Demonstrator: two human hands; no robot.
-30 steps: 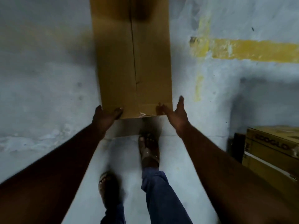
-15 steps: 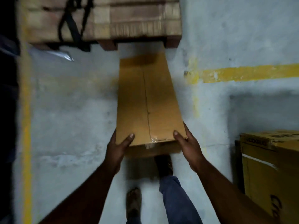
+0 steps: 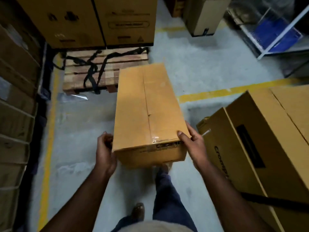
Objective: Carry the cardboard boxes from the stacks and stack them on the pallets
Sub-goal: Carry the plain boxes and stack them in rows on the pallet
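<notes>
I carry a long brown cardboard box [image 3: 147, 111] lengthwise in front of me, above the floor. My left hand [image 3: 105, 151] grips its near left corner, fingers curled against the side. My right hand [image 3: 192, 144] holds the near right corner, thumb on top. Ahead lies a wooden pallet [image 3: 103, 71] with black straps draped over its bare front part. Two large cardboard boxes [image 3: 93, 20] stand on the pallet's far part.
Stacked cartons [image 3: 15, 97] line the left side. Large printed boxes [image 3: 260, 139] stand close on my right. Yellow floor lines [image 3: 217, 92] cross the grey concrete. A tall box [image 3: 204, 15] and a blue-and-white rack [image 3: 274, 32] are at the back right.
My view has lifted from the floor, and the pallet, the boxes on it and the back of the room have come into sight. I have stepped forward with the box, nearer the pallet.
</notes>
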